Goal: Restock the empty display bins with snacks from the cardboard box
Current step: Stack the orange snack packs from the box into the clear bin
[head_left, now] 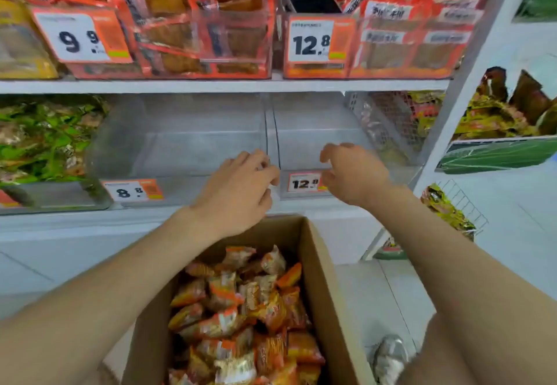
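Note:
A cardboard box (pixel 324 279) stands on the floor below me, filled with several small orange and gold snack packets (pixel 241 309). On the lower shelf sit two clear plastic display bins, the left bin (pixel 180 137) and the right bin (pixel 313 125), both with nothing inside. My left hand (pixel 238 191) hovers at the front edge of the left bin, fingers loosely curled, holding nothing. Over the front of the right bin is my right hand (pixel 352 170), with relaxed bent fingers and nothing in it. Both hands are above the box's far edge.
Price tags read 8.8 (pixel 132 193) and 12.8 (pixel 304 184) on the bin fronts. A bin of green packets (pixel 45 140) is at left, a mesh basket (pixel 391 125) at right. Red-packaged snacks (pixel 211 22) fill the upper shelf. My shoe (pixel 390 357) is right of the box.

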Motion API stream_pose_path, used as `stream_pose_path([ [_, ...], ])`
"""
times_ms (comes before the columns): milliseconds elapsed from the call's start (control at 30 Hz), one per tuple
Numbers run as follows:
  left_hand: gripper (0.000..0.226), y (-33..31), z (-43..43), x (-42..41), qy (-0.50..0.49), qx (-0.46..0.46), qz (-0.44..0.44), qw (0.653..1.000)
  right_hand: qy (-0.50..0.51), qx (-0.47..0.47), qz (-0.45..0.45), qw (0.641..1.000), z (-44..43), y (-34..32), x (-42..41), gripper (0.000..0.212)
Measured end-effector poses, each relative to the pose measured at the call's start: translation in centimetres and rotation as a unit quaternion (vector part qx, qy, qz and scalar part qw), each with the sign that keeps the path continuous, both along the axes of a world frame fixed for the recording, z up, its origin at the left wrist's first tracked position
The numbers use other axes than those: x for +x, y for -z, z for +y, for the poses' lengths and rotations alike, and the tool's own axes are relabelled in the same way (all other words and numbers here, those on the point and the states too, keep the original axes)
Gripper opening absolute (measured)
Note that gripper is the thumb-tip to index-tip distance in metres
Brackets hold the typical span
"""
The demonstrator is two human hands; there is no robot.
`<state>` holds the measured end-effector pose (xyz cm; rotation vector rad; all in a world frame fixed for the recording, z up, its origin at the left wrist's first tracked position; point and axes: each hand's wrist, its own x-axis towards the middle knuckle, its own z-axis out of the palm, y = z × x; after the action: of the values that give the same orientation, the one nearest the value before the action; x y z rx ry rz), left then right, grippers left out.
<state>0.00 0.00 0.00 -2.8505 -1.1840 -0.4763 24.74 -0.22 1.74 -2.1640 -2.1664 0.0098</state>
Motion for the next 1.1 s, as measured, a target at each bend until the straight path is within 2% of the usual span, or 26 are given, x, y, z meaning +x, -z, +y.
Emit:
stream_pose_path([
  [100, 0.034, 1.6, 1.8, 1.2, -0.044, 0.013, -0.055, 0.997, 0.007, -0.007, 0.021, 1.0, 1.8, 1.4, 3.3, 0.039],
  [200, 0.066, 3.6, 3.0, 2.7, -0.037, 0.059, 0.061, 0.996, -0.003, -0.033, 0.033, 0.999, 2.3, 2.5, 5.4, 0.027],
  [267, 0.075, 3.9, 4.1, 3.4, -0.043, 0.095, 0.114, 0.988, -0.016, -0.013, 0.053, 0.998, 2.6, 3.2, 6.5, 0.023],
  [433, 0.055, 3.1, 4.7, 5.3, -0.111, 0.113, 0.18, 0.971, -0.05, 0.045, 0.094, 0.993, 2.9, 4.5, 8.0, 0.018],
  [633, 0.054, 1.4, 4.1, 6.4, -0.155, 0.143, 0.142, 0.967, -0.059, 0.117, 0.136, 0.982, 1.8, 3.8, 8.4, 0.012],
  [700, 0.052, 1.2, 2.9, 6.1, -0.145, 0.147, 0.151, 0.967, -0.076, 0.105, 0.117, 0.985, 0.7, 3.5, 8.3, 0.013],
  [833, 0.045, 1.5, -0.4, 5.0, -0.102, 0.139, 0.178, 0.969, -0.141, 0.022, 0.026, 0.989, -1.3, 3.5, 8.2, 0.007],
  [900, 0.041, 1.5, -1.2, 4.3, -0.084, 0.124, 0.187, 0.971, -0.151, -0.012, 0.012, 0.988, -2.1, 3.5, 7.7, 0.007],
  [1000, 0.04, 1.8, -1.8, 3.8, -0.072, 0.097, 0.178, 0.977, -0.14, -0.032, -0.013, 0.99, -3.2, 3.6, 6.9, 0.024],
  [1100, 0.052, 2.1, -2.7, 3.4, -0.057, 0.085, 0.1, 0.99, -0.124, 0.039, -0.101, 0.986, -4.8, 3.8, 5.3, 0.041],
])
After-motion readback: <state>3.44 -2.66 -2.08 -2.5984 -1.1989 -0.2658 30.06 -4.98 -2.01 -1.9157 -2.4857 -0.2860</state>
